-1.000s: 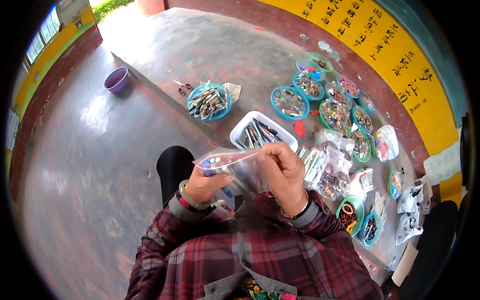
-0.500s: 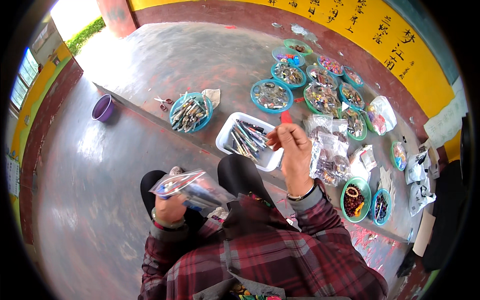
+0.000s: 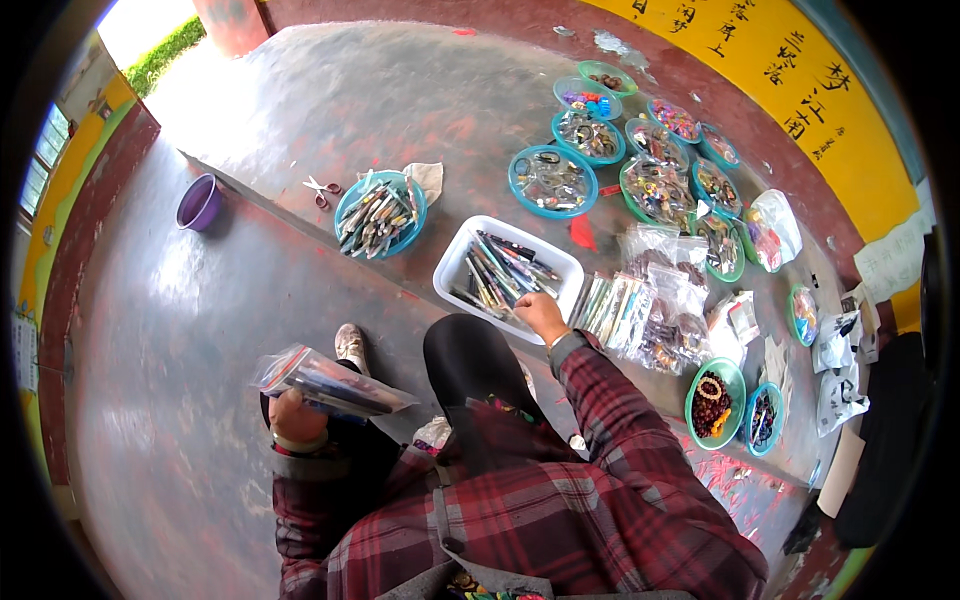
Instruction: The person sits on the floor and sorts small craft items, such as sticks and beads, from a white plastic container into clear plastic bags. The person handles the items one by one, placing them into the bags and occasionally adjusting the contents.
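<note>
My left hand (image 3: 297, 418) is closed round the lower end of a clear zip bag (image 3: 335, 382) with several pens inside, held above my left knee. In front of me stands a white plastic tray (image 3: 567, 262) with a loose pile of pens (image 3: 497, 268) in it. My right hand (image 3: 543, 316) reaches over the tray's near right edge. Its fingers are drawn together down at the pens, and what lies between the fingertips is too small to make out.
A blue basin of pens (image 3: 380, 215) and scissors (image 3: 322, 191) lie left of the tray. Filled pen bags (image 3: 612, 312) and bagged beads (image 3: 680, 300) sit to its right. Several basins of trinkets (image 3: 550, 182) stand beyond. A purple bucket (image 3: 198, 204) is on the lower floor.
My right hand has dropped from above the tray's right side down to the pens. The left hand has shifted left with the bag, and the bag now lies flatter.
</note>
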